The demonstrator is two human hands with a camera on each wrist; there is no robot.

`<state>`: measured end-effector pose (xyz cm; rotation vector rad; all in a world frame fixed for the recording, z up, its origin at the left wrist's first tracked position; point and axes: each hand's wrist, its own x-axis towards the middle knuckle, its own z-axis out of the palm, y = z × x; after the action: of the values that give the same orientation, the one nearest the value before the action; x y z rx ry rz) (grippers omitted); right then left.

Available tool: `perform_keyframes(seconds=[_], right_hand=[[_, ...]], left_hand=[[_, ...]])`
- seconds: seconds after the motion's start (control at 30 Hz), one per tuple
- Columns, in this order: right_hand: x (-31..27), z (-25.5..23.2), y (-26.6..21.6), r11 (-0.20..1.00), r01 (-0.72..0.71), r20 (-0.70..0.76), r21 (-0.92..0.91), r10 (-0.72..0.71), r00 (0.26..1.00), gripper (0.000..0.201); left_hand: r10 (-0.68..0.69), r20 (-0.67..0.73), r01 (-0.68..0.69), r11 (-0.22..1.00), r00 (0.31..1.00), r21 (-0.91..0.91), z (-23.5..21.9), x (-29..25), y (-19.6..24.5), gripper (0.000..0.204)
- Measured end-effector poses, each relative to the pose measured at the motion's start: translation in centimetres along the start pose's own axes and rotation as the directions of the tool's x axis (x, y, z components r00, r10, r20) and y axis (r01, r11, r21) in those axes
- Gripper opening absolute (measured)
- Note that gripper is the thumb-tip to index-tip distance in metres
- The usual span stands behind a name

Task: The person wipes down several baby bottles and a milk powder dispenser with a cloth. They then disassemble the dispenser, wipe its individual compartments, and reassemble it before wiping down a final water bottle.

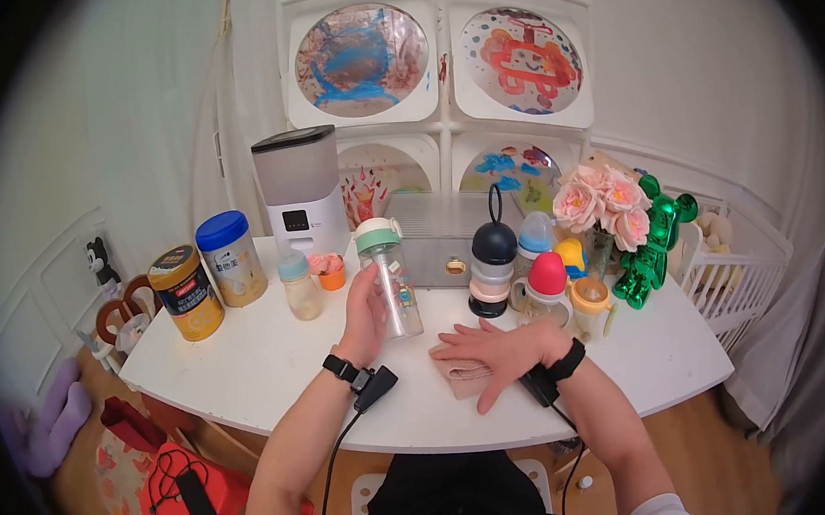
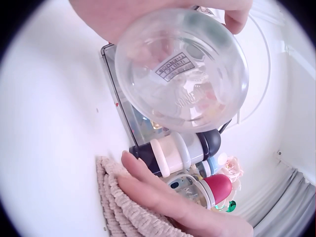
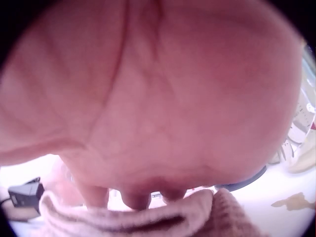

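Note:
My left hand (image 1: 366,310) grips a clear water bottle (image 1: 398,292) with a green and white lid. The bottle's round base (image 2: 182,74), marked with small print, faces the left wrist camera, so it is held up off the table. My right hand (image 1: 505,349) lies with spread fingers over a folded pink cloth (image 1: 466,376). In the right wrist view the palm fills most of the picture, and its fingertips reach the ribbed cloth (image 3: 148,219) at the bottom. Just beyond this hand stands a stacked container (image 1: 490,276) with a dark domed top and loop.
On the white table (image 1: 278,382), a small baby bottle (image 1: 301,289), an orange cup (image 1: 328,273) and two tins stand left. A dispenser (image 1: 302,189) and a grey box (image 1: 431,247) are behind. A red-topped bottle (image 1: 546,277), pink flowers (image 1: 605,201) and green bear figure (image 1: 655,240) stand right.

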<state>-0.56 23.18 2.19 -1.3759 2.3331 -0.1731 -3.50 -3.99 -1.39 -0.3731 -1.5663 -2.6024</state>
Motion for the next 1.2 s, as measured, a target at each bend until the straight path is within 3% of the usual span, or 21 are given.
perform_keyframes(seconds=[0.1, 0.17, 0.23, 0.27, 0.33, 0.37, 0.43, 0.47, 0.5, 0.53, 0.57, 0.6, 0.67, 0.73, 0.8, 0.83, 0.9, 0.93, 1.03, 1.13, 1.2], right_hand=[[1.2, 1.6, -0.7, 0.999, -0.001, -0.068, -0.034, -0.002, 0.998, 0.133], [0.8, 1.0, -0.8, 0.999, -0.025, -0.051, -0.035, 0.023, 0.998, 0.122], [1.1, 1.3, 0.5, 0.993, 0.084, -0.17, 0.08, -0.069, 0.983, 0.098], [0.9, 1.0, 0.6, 0.994, 0.083, -0.174, 0.076, -0.069, 0.982, 0.098], [0.5, -0.2, 0.5, 0.987, -0.047, -0.193, 0.152, 0.076, 0.978, 0.078], [0.4, -0.7, 0.3, 0.988, -0.048, -0.192, 0.148, 0.077, 0.978, 0.078], [0.0, -1.3, -0.5, 0.967, -0.215, -0.469, 0.134, 0.253, 0.846, 0.069], [-0.6, -2.4, -1.8, 0.939, -0.218, -0.522, 0.266, 0.331, 0.786, 0.065], [-0.1, -2.2, -1.9, 0.937, -0.224, -0.516, 0.268, 0.336, 0.788, 0.065], [0.5, -1.9, -1.8, 0.948, 0.065, -0.782, 0.311, 0.217, 0.584, 0.065], [0.9, -1.7, -1.9, 0.908, 0.344, -0.95, 0.239, 0.146, 0.276, 0.065], [1.1, -1.6, -2.2, 0.911, 0.335, -0.948, 0.24, 0.146, 0.281, 0.065], [1.4, -1.6, -2.7, 0.965, 0.239, -0.994, -0.112, -0.112, -0.011, 0.07], [1.4, -1.4, -3.4, 0.976, 0.134, -0.985, -0.17, -0.17, -0.01, 0.073], [1.8, -1.2, -3.2, 0.969, 0.037, -0.97, -0.244, -0.243, -0.027, 0.077], [2.0, -1.0, -3.4, 0.97, 0.04, -0.97, -0.242, -0.241, -0.019, 0.077], [2.5, -0.8, -3.8, 0.962, 0.252, -0.994, -0.106, -0.099, -0.038, 0.08], [2.4, -0.8, -3.7, 0.962, 0.252, -0.994, -0.105, -0.1, -0.033, 0.08], [2.1, -1.0, -3.6, 0.972, 0.159, -0.983, -0.175, -0.182, 0.031, 0.08], [2.1, -1.1, -3.9, 0.979, 0.071, -0.974, -0.193, -0.2, 0.11, 0.079], [2.4, -1.0, -3.9, 0.97, 0.037, -0.945, -0.241, -0.244, 0.216, 0.078]], left_hand=[[0.0, 0.003, 0.0, 1.0, 1.0, -0.022, 0.5, -0.2, -0.2, 0.062], [-0.001, 0.014, 0.001, 1.0, 1.0, -0.021, 0.5, -0.2, -0.2, 0.062], [0.03, -0.021, -0.03, 0.999, 0.999, 0.015, 0.4, -0.2, -0.2, 0.059], [0.034, -0.017, -0.033, 0.999, 0.999, 0.015, 0.8, -0.4, -0.1, 0.059], [0.13, -0.103, -0.107, 0.974, 0.986, 0.2, 1.5, -0.9, 0.2, 0.059], [0.132, -0.103, -0.11, 0.974, 0.986, 0.198, 1.6, -0.9, 0.4, 0.059], [0.113, -0.074, -0.091, 0.964, 0.991, 0.252, 1.6, -1.1, 0.4, 0.06], [0.107, -0.075, -0.086, 0.965, 0.991, 0.247, 1.7, -1.2, 0.4, 0.06], [0.091, -0.066, -0.072, 0.965, 0.994, 0.252, 1.8, -1.2, 0.3, 0.061], [0.074, -0.058, -0.057, 0.965, 0.996, 0.255, 1.9, -1.2, 0.1, 0.062], [0.07, -0.058, -0.054, 0.968, 0.996, 0.246, 1.7, -1.2, -0.4, 0.062], [0.089, -0.036, -0.076, 0.956, 0.995, 0.282, 1.5, -0.9, -1.1, 0.065], [0.111, -0.01, -0.102, 0.947, 0.994, 0.306, 2.8, -1.3, -0.8, 0.068], [0.1, 0.175, -0.152, 0.938, 0.979, 0.312, 3.9, -2.7, 0.0, 0.073], [0.131, 0.243, -0.209, 0.921, 0.961, 0.33, 4.8, -3.6, 0.2, 0.073], [0.163, 0.31, -0.271, 0.897, 0.937, 0.348, 5.0, -3.9, 0.2, 0.073], [0.207, 0.335, -0.323, 0.883, 0.919, 0.34, 5.3, -4.2, 0.2, 0.074], [0.252, 0.366, -0.378, 0.864, 0.896, 0.332, 5.4, -4.2, 0.2, 0.076], [0.334, 0.376, -0.467, 0.811, 0.864, 0.354, 5.0, -3.5, -0.1, 0.079], [0.301, 0.338, -0.411, 0.85, 0.892, 0.329, 4.7, -3.4, 0.3, 0.08], [0.286, 0.277, -0.359, 0.894, 0.917, 0.267, 4.8, -3.4, 0.8, 0.079]])
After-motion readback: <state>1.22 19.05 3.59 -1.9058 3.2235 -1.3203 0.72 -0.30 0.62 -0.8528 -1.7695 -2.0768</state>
